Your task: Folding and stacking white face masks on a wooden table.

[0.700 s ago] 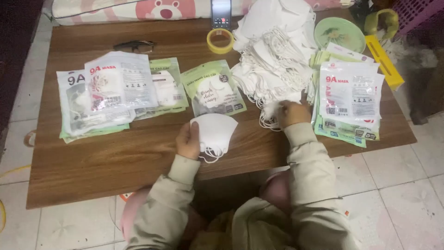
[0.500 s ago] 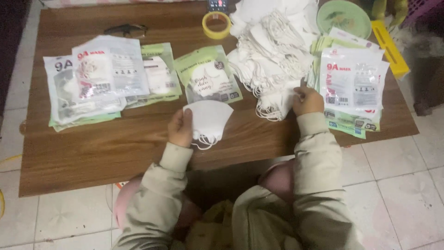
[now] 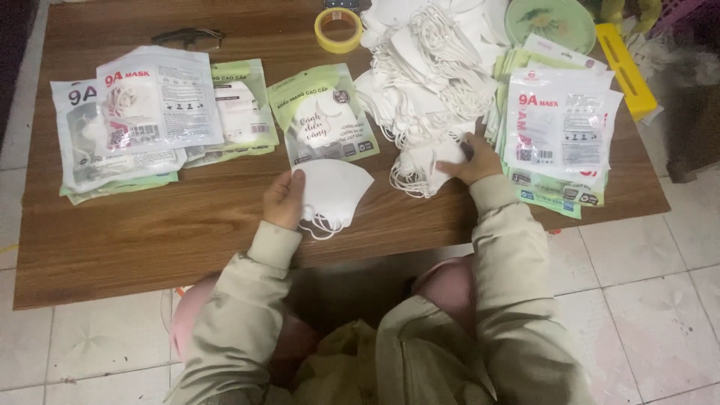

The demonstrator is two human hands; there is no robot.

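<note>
The left hand pinches a white mask over bare wood near the table front edge; the right hand grips a mask at the loose pile's near edge.

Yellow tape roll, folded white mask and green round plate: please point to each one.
yellow tape roll [image 3: 339, 30], head view, on its ring.
folded white mask [image 3: 334, 191], head view, middle of its panel.
green round plate [image 3: 551, 22], head view, its face.

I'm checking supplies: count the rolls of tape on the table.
1: a yellow tape roll lies flat at the table's far edge, left of the heap of white masks. Others may be hidden under it.
</note>
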